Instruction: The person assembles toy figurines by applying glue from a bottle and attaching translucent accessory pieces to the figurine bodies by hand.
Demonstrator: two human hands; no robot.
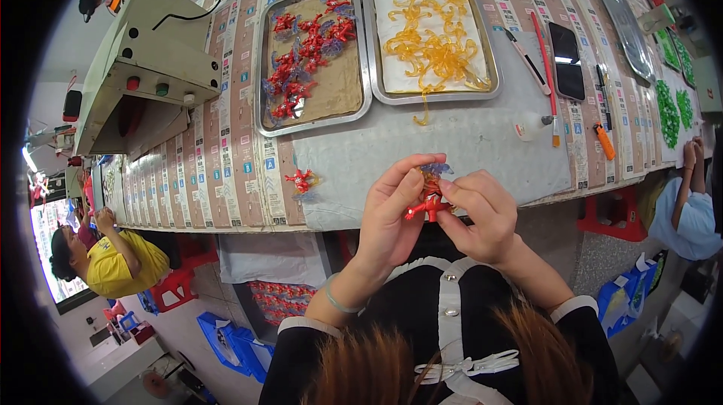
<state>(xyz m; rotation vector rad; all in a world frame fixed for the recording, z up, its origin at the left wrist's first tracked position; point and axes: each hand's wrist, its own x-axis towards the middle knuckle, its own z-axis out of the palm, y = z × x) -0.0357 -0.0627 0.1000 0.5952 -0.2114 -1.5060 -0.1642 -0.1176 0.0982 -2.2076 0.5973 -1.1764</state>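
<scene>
Just off the table's front edge, my left hand (393, 209) and my right hand (480, 213) meet around a small red toy figure (431, 205) with a purple translucent piece at its top. Fingers of both hands close on it, the left on its upper part and the right on its side. Another red figure (300, 179) with clear purple and yellow parts lies on the table to the left. Beyond it, a metal tray (263, 115) bears several red and purple figures. Beside that, a second metal tray (489, 89) carries yellow translucent curled pieces, one hanging over its near rim.
Right of the trays lie a utility knife (529, 63), a red brush (548, 74), a phone (566, 61), a small bottle (532, 127) and an orange tool (604, 141). A metal machine (162, 51) stands at left. People sit at both sides; one wears a yellow shirt (129, 263).
</scene>
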